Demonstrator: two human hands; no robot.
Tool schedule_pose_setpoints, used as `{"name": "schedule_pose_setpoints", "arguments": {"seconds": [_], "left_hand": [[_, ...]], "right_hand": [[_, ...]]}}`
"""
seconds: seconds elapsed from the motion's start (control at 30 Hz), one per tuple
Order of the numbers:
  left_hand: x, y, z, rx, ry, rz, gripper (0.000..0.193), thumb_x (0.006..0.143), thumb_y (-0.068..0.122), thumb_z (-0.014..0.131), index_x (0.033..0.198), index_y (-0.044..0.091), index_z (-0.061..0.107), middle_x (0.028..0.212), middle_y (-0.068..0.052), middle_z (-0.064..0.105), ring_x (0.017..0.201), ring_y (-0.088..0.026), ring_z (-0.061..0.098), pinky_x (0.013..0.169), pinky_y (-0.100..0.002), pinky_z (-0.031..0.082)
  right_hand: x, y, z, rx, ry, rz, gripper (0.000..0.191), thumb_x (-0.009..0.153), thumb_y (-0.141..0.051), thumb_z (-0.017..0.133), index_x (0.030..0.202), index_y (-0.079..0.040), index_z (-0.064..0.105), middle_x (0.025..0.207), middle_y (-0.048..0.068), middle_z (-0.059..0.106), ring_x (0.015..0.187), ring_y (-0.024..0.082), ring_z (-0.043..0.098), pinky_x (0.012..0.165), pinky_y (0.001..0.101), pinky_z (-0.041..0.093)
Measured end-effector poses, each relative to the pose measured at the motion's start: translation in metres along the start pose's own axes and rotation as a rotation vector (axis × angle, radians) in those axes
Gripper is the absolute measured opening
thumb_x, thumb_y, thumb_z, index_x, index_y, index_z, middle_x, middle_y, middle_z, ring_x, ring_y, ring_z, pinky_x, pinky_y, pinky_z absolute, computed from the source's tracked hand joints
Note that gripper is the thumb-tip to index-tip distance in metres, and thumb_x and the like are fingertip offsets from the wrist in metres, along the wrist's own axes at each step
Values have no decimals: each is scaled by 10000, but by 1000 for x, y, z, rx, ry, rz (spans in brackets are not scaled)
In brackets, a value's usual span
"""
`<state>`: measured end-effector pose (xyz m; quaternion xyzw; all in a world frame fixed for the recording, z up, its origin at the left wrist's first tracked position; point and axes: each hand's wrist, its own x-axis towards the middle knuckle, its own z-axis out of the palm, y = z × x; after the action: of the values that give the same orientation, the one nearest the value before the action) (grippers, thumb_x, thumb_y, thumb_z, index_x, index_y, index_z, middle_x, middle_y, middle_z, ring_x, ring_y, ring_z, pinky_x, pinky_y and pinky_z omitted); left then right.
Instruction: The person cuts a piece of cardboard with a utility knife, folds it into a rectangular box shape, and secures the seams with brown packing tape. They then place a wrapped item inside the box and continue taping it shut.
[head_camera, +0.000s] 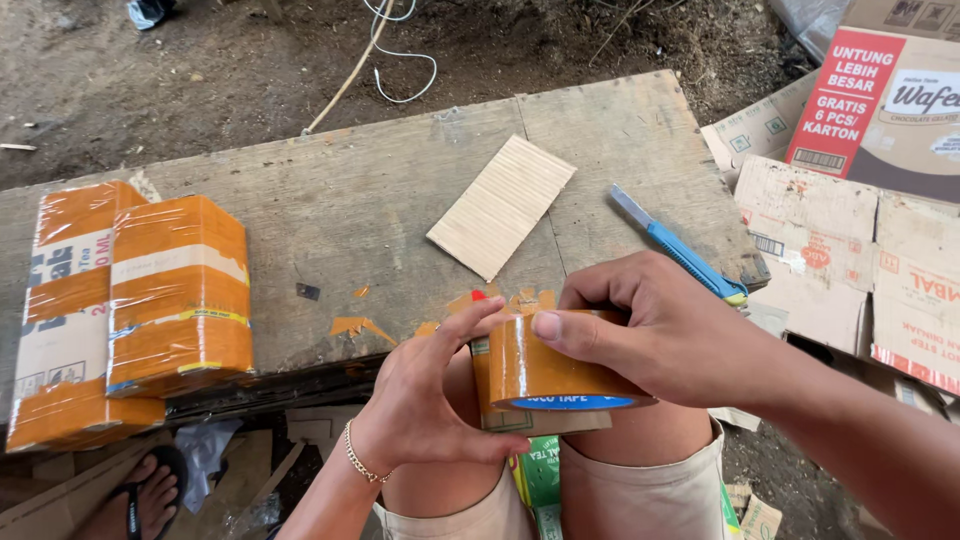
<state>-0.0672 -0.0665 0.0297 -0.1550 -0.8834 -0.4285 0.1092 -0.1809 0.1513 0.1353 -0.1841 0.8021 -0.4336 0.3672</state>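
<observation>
A roll of brown packing tape (555, 372) is clamped between the left hand (425, 400) and right hand (660, 335), near the wooden surface (350, 210), with a blue utility knife (680, 248) lying far right.

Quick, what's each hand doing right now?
Left hand: closed on the roll of brown tape, thumb on its side.
Right hand: closed on the same roll from above.

A: How many items lie beyond the hands?
B: One cardboard strip (502, 206), one blue utility knife (680, 248).
A: And left of the left hand?
B: Two tape-wrapped parcels (180, 295). Between the hands: one brown tape roll (545, 372).
</observation>
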Motion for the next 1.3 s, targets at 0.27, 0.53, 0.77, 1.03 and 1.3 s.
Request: {"name": "schedule_pose_setpoints", "arguments": {"seconds": [0.27, 0.53, 0.77, 1.03, 1.3], "left_hand": [[12, -65, -13, -71, -28, 14, 1176, 666, 468, 966, 1585, 64, 353, 1422, -72, 680, 1261, -253, 713, 1096, -369, 538], [26, -63, 2, -27, -56, -47, 1549, 557, 539, 968, 1625, -9, -10, 1483, -65, 617, 1386, -307, 584, 1132, -437, 434], [47, -34, 29, -192, -126, -81, 1467, 615, 472, 978, 1684, 80, 53, 1513, -33, 618, 1379, -272, 628, 1138, -406, 499], [59, -35, 35, -208, -133, -51, 1343, 645, 359, 975, 1667, 74, 151, 1459, -37, 652, 1378, -284, 620, 1186, -418, 461], [68, -76, 30, -253, -86, -44, 1138, 686, 336, 953, 1586, 66, 312, 1424, -53, 695, 1358, -259, 679, 1207, -407, 475]], "right_hand": [[71, -1, 9, -105, -37, -15, 412, 879, -419, 677, 739, -39, 756, 527, -17, 553, 492, 55, 458, 425, 280, 366], [79, 33, 13, -38, -17, -43, 393, 849, -417, 653, 798, -34, 720, 535, -26, 530, 500, 54, 460, 422, 282, 356], [55, 57, -15, 3, -43, -73, 381, 878, -421, 638, 849, -54, 737, 573, -38, 558, 527, 28, 479, 439, 259, 387], [53, 49, -34, 14, -72, -40, 402, 925, -408, 668, 810, -34, 758, 565, -42, 535, 535, 43, 446, 443, 276, 355], [83, 36, -69, -353, 10, 332, 462, 895, -470, 791, 764, -33, 715, 549, 69, 525, 543, 126, 426, 475, 354, 390]]}}
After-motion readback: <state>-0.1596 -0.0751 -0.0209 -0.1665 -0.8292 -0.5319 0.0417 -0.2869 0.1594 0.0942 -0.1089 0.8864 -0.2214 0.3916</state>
